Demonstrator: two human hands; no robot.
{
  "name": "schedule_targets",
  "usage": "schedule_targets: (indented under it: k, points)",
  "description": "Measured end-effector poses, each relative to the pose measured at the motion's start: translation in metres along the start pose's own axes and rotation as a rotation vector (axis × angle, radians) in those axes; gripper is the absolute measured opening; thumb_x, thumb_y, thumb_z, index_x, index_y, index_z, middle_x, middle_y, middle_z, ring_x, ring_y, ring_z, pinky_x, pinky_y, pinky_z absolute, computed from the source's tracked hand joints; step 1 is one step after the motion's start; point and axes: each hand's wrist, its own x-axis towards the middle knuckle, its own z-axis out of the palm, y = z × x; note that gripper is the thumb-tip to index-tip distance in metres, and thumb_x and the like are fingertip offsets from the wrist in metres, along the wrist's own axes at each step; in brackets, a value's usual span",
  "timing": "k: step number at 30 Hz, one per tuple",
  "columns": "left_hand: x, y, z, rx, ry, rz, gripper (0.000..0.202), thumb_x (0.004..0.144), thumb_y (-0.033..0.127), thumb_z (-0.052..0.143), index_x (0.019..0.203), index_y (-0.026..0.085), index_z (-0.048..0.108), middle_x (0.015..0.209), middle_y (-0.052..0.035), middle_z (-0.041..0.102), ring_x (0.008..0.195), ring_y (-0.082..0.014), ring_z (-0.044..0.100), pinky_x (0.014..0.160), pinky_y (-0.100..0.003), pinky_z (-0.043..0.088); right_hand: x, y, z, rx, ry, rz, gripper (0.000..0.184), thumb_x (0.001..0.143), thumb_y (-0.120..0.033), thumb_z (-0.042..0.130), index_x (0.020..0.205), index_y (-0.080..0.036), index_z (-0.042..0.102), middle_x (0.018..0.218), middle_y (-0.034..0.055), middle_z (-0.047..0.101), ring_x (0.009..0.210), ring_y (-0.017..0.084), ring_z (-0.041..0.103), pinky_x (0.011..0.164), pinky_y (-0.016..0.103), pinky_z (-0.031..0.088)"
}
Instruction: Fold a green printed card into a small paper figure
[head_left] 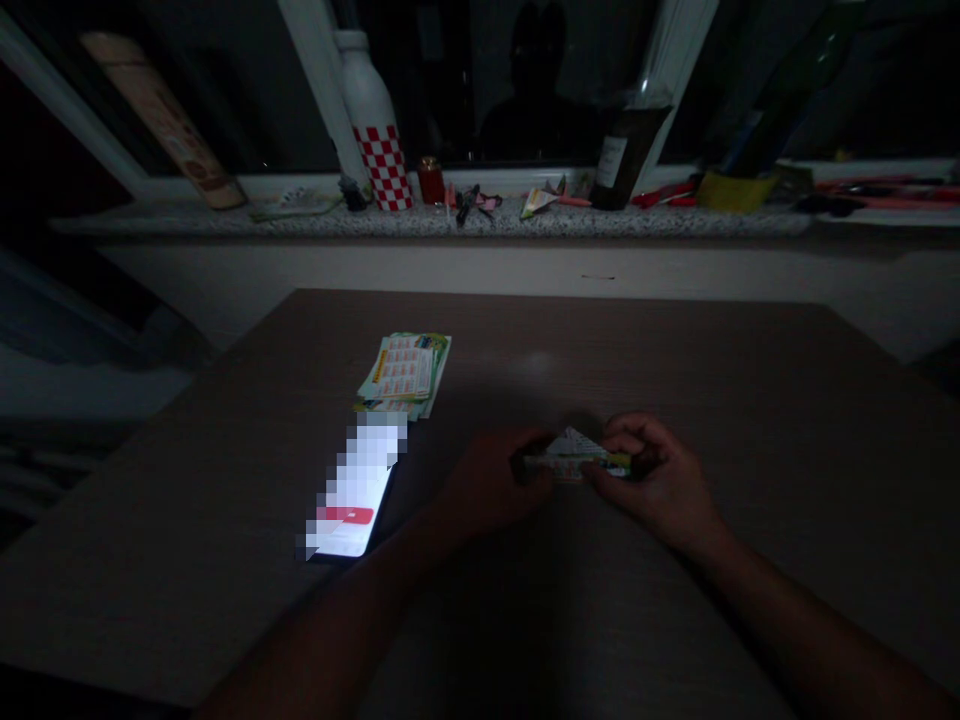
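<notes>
Both hands on a small folded paper, low over a dim table.

The left hand (487,490) and the right hand (656,480) each pinch one end of the folded paper (576,458), which sits between them just above the table (712,350), a pale triangle poking up at its top. To the left lies a lit phone (352,495), its screen blurred out, and just beyond it a stack of printed leaflets (405,375). On the windowsill (300,222) behind stand a white bottle with red checks (379,130), a small red jar (430,180), a dark labelled bottle (626,150) and a green bottle (787,90), its top cut off by the frame. Too dark to tell what any of them holds, and the small clutter along the sill is hard to make out.
</notes>
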Motion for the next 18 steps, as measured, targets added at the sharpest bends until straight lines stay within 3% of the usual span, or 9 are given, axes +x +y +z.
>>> schedule_targets:
  k: [3,6,9,12,15,18]
  points:
    - [-0.001,0.003,0.000,0.005,0.018,0.013,0.025,0.080,0.033,0.059,0.098,0.017,0.065,0.095,-0.0031,0.066,0.085,-0.0159,0.059,0.075,-0.025,0.042,0.000,-0.001,0.001,-0.005,0.005,-0.021,0.030,0.068,-0.023,0.071,0.090,-0.023,0.050,0.065,-0.0030,0.063,0.057,0.013,0.060,0.052,0.024,0.047]
    - [-0.001,0.005,0.001,-0.003,-0.035,-0.036,0.025,0.083,0.039,0.055,0.084,0.016,0.066,0.079,-0.0008,0.064,0.074,-0.0143,0.057,0.065,-0.023,0.040,-0.002,-0.001,0.001,-0.011,-0.025,-0.015,0.034,0.069,-0.023,0.070,0.097,-0.023,0.051,0.070,-0.0019,0.064,0.059,0.014,0.062,0.054,0.025,0.049]
    - [-0.001,0.005,0.003,-0.052,-0.080,-0.056,0.026,0.084,0.039,0.054,0.082,0.016,0.066,0.076,-0.0003,0.064,0.072,-0.0140,0.056,0.063,-0.022,0.039,-0.003,-0.002,0.002,-0.038,-0.077,0.017,0.040,0.070,-0.024,0.070,0.105,-0.023,0.051,0.076,-0.0001,0.066,0.062,0.016,0.063,0.055,0.026,0.051]
    - [-0.002,0.004,0.007,-0.095,-0.055,-0.057,0.024,0.083,0.037,0.055,0.085,0.016,0.066,0.078,-0.0004,0.065,0.072,-0.0139,0.057,0.064,-0.022,0.039,-0.003,-0.004,0.003,-0.048,-0.088,0.058,0.038,0.071,-0.024,0.070,0.105,-0.024,0.053,0.072,-0.0007,0.066,0.058,0.016,0.063,0.051,0.026,0.049]
    - [-0.002,0.004,0.010,-0.066,-0.018,-0.078,0.023,0.079,0.036,0.058,0.087,0.015,0.067,0.078,-0.0009,0.065,0.071,-0.0139,0.056,0.060,-0.022,0.038,-0.004,-0.005,0.006,-0.002,-0.077,0.093,0.039,0.071,-0.025,0.070,0.105,-0.023,0.052,0.072,-0.0004,0.067,0.059,0.016,0.063,0.051,0.026,0.049]
    - [-0.002,0.004,0.011,-0.021,-0.063,-0.122,0.024,0.079,0.035,0.057,0.083,0.014,0.067,0.072,-0.0010,0.064,0.064,-0.0132,0.054,0.055,-0.022,0.034,-0.004,-0.005,0.008,0.026,-0.082,0.106,0.040,0.071,-0.027,0.070,0.106,-0.022,0.050,0.072,0.0000,0.068,0.058,0.015,0.063,0.051,0.025,0.049]
